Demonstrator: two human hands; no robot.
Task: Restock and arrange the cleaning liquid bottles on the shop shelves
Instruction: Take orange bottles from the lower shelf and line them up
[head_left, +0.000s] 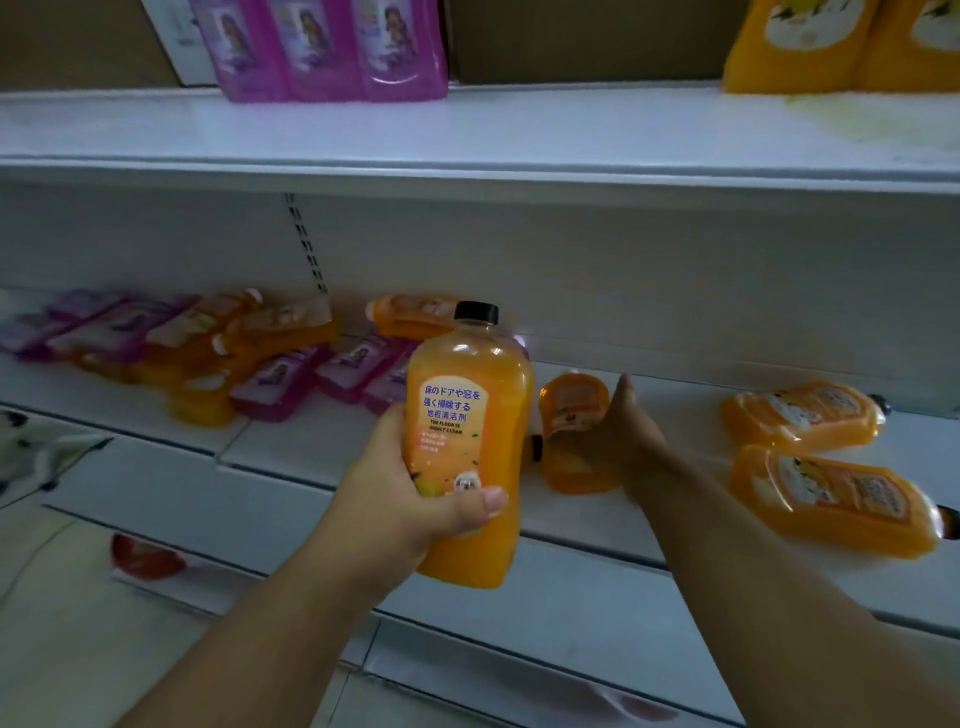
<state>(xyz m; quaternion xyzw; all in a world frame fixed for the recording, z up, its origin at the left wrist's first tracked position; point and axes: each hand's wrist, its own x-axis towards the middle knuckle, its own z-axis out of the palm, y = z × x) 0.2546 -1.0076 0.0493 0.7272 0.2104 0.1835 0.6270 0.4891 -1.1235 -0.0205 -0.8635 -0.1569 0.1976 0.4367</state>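
Observation:
My left hand (415, 488) is shut on an upright orange cleaning liquid bottle (470, 415) with a black cap, held in front of the middle shelf (675, 519). My right hand (621, 441) reaches onto that shelf and grips a second orange bottle (574, 431) that lies on its side; its fingers are hidden behind the bottle. Two more orange bottles (805, 413) (836, 501) lie flat to the right. A jumble of orange and purple bottles (260, 358) lies on the shelf's left part.
The upper shelf (519, 130) holds upright purple bottles (332, 47) at the left and orange bottles (831, 41) at the right, with bare room between. Lower shelf edges (519, 675) and a pale floor (62, 623) lie below. A patterned cloth (36, 447) shows at far left.

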